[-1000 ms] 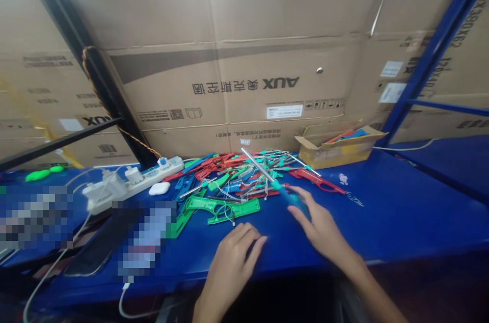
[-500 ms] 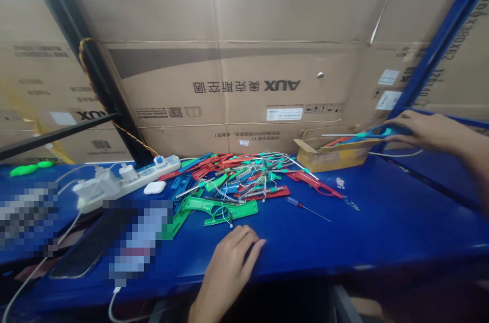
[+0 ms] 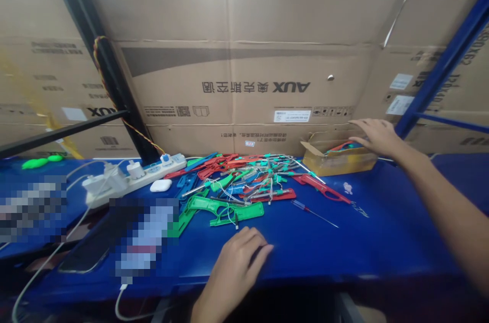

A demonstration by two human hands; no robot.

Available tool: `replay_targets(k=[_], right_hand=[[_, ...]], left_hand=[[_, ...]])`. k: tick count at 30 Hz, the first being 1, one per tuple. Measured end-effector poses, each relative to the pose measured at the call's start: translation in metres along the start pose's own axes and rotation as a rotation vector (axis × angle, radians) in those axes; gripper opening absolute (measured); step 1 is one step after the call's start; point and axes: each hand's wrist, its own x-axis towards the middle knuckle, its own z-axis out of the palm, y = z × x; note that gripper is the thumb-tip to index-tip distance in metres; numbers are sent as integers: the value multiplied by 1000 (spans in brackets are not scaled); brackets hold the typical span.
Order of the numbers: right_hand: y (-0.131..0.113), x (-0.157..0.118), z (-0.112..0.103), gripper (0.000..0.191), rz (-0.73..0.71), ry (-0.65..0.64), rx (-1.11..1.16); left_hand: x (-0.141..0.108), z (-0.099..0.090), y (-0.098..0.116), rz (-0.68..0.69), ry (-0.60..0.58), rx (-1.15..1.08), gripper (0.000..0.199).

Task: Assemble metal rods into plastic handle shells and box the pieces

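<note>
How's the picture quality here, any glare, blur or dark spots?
Head view: pale glare toward the top left, deep shadow below the blue table; also head view: slightly soft overall, small print on the cardboard smeared, blocky pixelation lower left.

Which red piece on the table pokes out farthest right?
The red piece with its tip by the writing; the other red ones lie farther left.
</note>
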Motion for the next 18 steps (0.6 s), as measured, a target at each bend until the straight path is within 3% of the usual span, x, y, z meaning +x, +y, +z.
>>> replay_targets(k=[3,7,11,13,16,18], right_hand=[[-5,-29,3,42,-110,-129,4],[-20,-74,1,44,-158,-105,27],[-65,-129,-13,37,-198,-69,106],[-99,-160,-22,31,-146,-95,224],[-147,-205,-29,31,-116,-126,303],[-170,-227,-27,32,-98,-191,361]], left_hand=[[8,-8,3,-11,-90,-60,14],[22,-17,15,68,-207,-15,14],[40,-38,22,173,-345,0,24],[51,-56,13,141,-412,-16,23],[65,-81,-15,116,-259,114,21],[67,-89,-36,80,-139,278,30]])
